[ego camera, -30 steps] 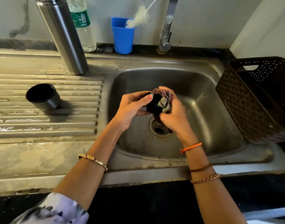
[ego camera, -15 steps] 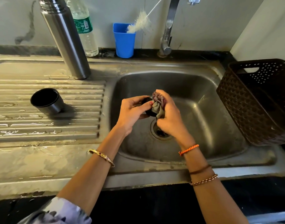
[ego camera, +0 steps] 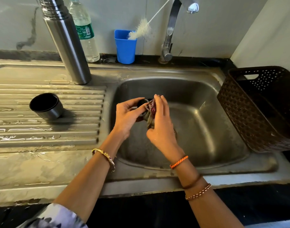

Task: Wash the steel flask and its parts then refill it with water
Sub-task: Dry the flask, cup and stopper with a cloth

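I'm mid-wash on one of the flask's small parts. Left hand (ego camera: 127,116) pinches a dark stopper (ego camera: 141,102) over the sink (ego camera: 198,89), fingers curled round its side. Right hand (ego camera: 160,124) has its grip pressed together on a wadded scrub cloth (ego camera: 150,112) and pushes it against the stopper. Most of the part is hidden by fingers and cloth, so I can't tell how clean it is

Flask body (ego camera: 66,41) stands upright on the draining board (ego camera: 47,129), at the back just left of the basin, mouth open. Flask cup (ego camera: 46,106) sits mouth-up on the ribs, well apart from the body. Water beads on the board, so those two may already be rinsed, can't confirm

Tap (ego camera: 172,27) is above the basin at the back, no water running that I can see. Blue tumbler (ego camera: 125,46) with a bottle brush (ego camera: 141,30) sits beside the tap. Plastic water bottle (ego camera: 85,30) is just behind the flask. Brown basket (ego camera: 256,112) is on the worktop right of the sink

My read: scrub step on the stopper, roughly mid-task. Next needs a free hand for the tap, so the cloth has to go down first, then rinse the stopper under the stream. Wet part, small grip area, so slip risk into the basin near the drain. Refill and reassembly not yet started
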